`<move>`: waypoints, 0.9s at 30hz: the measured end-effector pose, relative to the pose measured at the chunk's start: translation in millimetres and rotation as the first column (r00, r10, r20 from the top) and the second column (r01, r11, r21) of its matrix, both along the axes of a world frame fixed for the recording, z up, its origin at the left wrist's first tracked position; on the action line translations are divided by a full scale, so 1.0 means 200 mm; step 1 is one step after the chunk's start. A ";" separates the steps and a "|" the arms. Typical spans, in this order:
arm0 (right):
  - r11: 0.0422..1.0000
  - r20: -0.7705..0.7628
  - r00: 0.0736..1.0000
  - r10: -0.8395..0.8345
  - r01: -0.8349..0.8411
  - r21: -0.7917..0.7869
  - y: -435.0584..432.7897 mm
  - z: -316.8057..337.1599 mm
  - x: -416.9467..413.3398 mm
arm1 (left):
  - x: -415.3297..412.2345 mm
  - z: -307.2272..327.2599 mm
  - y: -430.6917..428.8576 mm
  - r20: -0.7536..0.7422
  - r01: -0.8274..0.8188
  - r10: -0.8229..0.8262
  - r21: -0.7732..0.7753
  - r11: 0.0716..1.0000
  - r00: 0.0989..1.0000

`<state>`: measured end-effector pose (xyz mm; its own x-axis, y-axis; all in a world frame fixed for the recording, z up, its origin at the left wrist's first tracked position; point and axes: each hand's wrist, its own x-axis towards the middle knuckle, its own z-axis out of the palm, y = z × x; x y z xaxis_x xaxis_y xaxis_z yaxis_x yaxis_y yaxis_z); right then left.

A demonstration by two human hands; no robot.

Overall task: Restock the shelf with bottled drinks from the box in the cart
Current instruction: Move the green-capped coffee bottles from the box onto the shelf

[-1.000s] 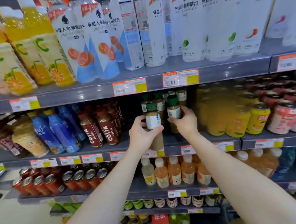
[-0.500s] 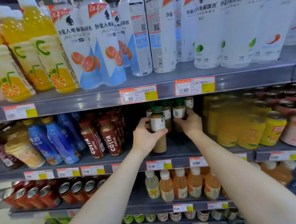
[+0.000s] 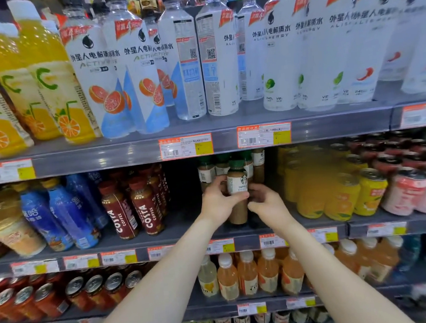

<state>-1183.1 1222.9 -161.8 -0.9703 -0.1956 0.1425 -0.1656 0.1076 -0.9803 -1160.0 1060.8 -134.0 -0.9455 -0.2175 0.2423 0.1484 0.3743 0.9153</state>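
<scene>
View from head height, facing a shop shelf of drinks. Two bare forearms reach in from six o'clock and meet just below the middle of the view.

Between the hands stands a small coffee bottle with a green cap, a white label and pale brown drink inside. It is upright, at the front of the middle shelf, its base on or just above the board; which one cannot be told. The left hand grips it from nine o'clock, thumb across the front below the label. The right hand holds it from three o'clock, fingers curled round its right side.

At twelve o'clock from the bottle, further back in the same slot, stand more green-capped bottles of the same kind.

On the same shelf, at nine o'clock, come brown Costa bottles, then blue bottles. At three o'clock are yellow cans, then pink cans.

The shelf above holds tall white-labelled water bottles, with orange juice bottles at ten o'clock. Price tags with orange borders line the shelf edges.

The shelf below, at six o'clock, holds small peach-coloured bottles, and red cans at eight o'clock.
</scene>
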 end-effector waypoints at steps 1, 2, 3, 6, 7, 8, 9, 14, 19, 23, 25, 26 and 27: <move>0.999 -0.025 0.999 0.037 -0.037 0.007 0.02 0.00 0.00 | -0.01 -0.01 0.03 0.000 0.014 -0.014 0.000 1.000 1.000; 0.999 -0.045 0.998 0.036 -0.035 0.019 0.03 0.00 0.01 | -0.03 -0.01 0.06 0.000 0.024 -0.024 -0.002 1.000 1.000; 0.999 -0.069 0.998 -0.003 0.006 0.040 0.04 0.01 0.02 | -0.03 -0.02 0.10 0.002 0.029 -0.029 -0.004 1.000 1.000; 0.975 -0.162 0.970 -0.179 0.197 0.103 0.07 0.01 0.01 | -0.04 -0.01 0.18 -0.001 0.027 -0.027 -0.063 0.998 1.000; 0.964 -0.177 0.959 -0.220 0.241 0.110 0.08 0.01 0.01 | -0.03 -0.01 0.20 -0.006 0.025 -0.025 -0.095 0.995 1.000; 0.954 -0.189 0.950 -0.250 0.275 0.120 0.09 0.01 0.01 | -0.03 0.00 0.22 -0.015 0.024 -0.026 -0.111 0.993 1.000; 0.945 -0.197 0.941 -0.274 0.302 0.125 0.10 0.01 0.02 | -0.03 0.01 0.23 -0.013 0.027 -0.028 -0.107 0.994 1.000; 0.914 -0.179 0.909 -0.375 0.395 0.093 0.14 0.01 0.00 | -0.07 0.02 0.28 0.046 -0.005 0.007 -0.055 0.998 0.999; 0.892 -0.235 0.884 -0.404 0.437 0.113 0.13 -0.01 -0.06 | -0.09 0.01 0.33 0.038 0.006 -0.001 -0.120 0.993 0.999; 0.913 -0.197 0.901 -0.386 0.404 0.058 0.10 0.00 -0.10 | -0.12 -0.01 0.34 0.072 -0.010 0.022 -0.163 0.987 0.997; 0.919 -0.170 0.912 -0.374 0.389 0.063 0.10 0.00 -0.13 | -0.13 -0.01 0.34 0.098 -0.026 0.043 -0.168 0.985 0.994; 0.921 -0.161 0.916 -0.368 0.383 0.073 0.10 0.00 -0.14 | -0.14 -0.02 0.34 0.105 -0.032 0.051 -0.175 0.984 0.993; 0.923 -0.153 0.920 -0.360 0.375 0.083 0.10 0.00 -0.15 | -0.15 -0.02 0.33 0.111 -0.036 0.056 -0.180 0.983 0.992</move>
